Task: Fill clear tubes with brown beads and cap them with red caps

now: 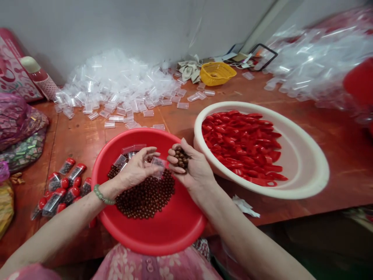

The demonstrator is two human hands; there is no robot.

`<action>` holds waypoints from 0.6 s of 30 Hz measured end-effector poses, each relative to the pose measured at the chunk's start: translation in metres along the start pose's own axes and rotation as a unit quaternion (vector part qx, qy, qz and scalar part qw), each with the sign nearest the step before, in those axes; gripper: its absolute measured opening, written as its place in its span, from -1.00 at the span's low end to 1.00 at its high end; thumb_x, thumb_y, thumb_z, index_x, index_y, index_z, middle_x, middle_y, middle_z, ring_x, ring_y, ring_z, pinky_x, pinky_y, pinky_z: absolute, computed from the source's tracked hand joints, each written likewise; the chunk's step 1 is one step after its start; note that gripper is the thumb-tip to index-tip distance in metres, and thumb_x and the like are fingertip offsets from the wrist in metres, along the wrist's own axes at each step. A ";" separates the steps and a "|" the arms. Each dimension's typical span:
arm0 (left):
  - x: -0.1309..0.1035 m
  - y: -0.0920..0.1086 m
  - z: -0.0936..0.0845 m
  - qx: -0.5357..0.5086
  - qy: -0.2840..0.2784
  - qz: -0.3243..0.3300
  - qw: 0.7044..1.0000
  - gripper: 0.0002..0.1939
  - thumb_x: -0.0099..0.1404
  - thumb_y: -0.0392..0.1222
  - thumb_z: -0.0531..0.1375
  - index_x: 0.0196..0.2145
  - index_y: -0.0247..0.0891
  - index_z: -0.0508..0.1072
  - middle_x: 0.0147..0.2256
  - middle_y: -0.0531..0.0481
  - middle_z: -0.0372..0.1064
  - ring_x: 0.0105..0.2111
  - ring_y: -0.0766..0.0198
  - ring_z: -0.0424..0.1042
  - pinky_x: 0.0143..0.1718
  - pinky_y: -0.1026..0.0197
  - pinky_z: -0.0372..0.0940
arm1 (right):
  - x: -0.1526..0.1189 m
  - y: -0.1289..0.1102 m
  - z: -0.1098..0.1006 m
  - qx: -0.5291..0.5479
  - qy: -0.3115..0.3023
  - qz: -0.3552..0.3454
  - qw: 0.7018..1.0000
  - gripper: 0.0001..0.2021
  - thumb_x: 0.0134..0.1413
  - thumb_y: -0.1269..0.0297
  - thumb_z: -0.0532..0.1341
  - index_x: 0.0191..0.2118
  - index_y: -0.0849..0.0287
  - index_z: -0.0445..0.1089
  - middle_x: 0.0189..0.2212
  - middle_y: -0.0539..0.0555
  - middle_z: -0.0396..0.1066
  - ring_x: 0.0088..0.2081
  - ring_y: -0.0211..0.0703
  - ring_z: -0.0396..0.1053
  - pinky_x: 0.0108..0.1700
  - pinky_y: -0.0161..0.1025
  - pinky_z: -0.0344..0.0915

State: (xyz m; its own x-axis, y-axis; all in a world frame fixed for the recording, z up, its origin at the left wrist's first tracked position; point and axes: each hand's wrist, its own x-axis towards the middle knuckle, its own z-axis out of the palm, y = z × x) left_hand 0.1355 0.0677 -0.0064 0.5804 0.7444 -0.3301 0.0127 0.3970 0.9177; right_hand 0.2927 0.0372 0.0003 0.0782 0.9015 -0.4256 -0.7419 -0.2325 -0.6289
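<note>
Over a red basin (180, 217), my left hand (135, 167) grips a small clear plastic tube (158, 168) between thumb and fingers. Close beside it, my right hand (194, 167) is cupped around a handful of brown round beads (180, 158), which look like small chocolate balls. More of these brown balls (145, 198) lie heaped in the basin. Several clear tubes (119, 160) rest on the heap, partly behind my left hand. A green bead bracelet (102, 195) circles my left wrist.
A white basin (309, 186) of red plastic caps (241, 144) stands at right. Clear tubes (116, 85) are piled against the wall. Filled red-capped tubes (65, 186) lie at left. Behind are a yellow basket (217, 74) and a bottle (39, 76). Plastic bags (20, 120) sit far left.
</note>
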 end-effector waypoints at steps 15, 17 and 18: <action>-0.017 -0.028 -0.005 0.155 -0.027 0.118 0.980 -0.33 0.11 -0.48 0.17 0.18 -0.26 0.14 -0.01 -0.13 0.42 -0.05 0.22 0.47 0.03 0.08 0.34 | 0.001 0.022 0.024 -0.103 0.008 -0.047 0.994 -0.68 -0.10 0.01 0.32 -0.45 0.16 0.31 -0.56 -0.10 0.31 -0.55 -0.36 0.31 -0.59 -0.41 0.20; -0.016 -0.029 -0.006 0.215 -0.031 0.129 0.968 -0.35 0.14 -0.47 0.15 0.18 -0.25 0.11 0.00 -0.12 0.40 -0.07 0.24 0.48 0.02 0.09 0.35 | 0.000 0.025 0.024 -0.123 0.009 -0.056 0.991 -0.70 -0.09 0.02 0.31 -0.44 0.15 0.33 -0.55 -0.08 0.33 -0.52 -0.33 0.33 -0.51 -0.36 0.28; -0.016 -0.029 -0.006 0.257 -0.032 0.133 0.957 -0.36 0.17 -0.45 0.14 0.18 -0.25 0.09 0.02 -0.14 0.39 -0.06 0.24 0.48 0.02 0.09 0.35 | 0.000 0.025 0.024 -0.136 0.005 -0.061 0.989 -0.71 -0.09 0.02 0.30 -0.43 0.14 0.32 -0.55 -0.08 0.33 -0.51 -0.30 0.34 -0.49 -0.33 0.31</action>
State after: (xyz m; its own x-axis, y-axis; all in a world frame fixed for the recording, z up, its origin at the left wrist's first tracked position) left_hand 0.1208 0.0474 -0.0291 0.6671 0.7416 -0.0708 0.2467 -0.1303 0.9603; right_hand 0.2579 0.0397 0.0001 0.1635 0.9260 -0.3404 -0.5205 -0.2122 -0.8271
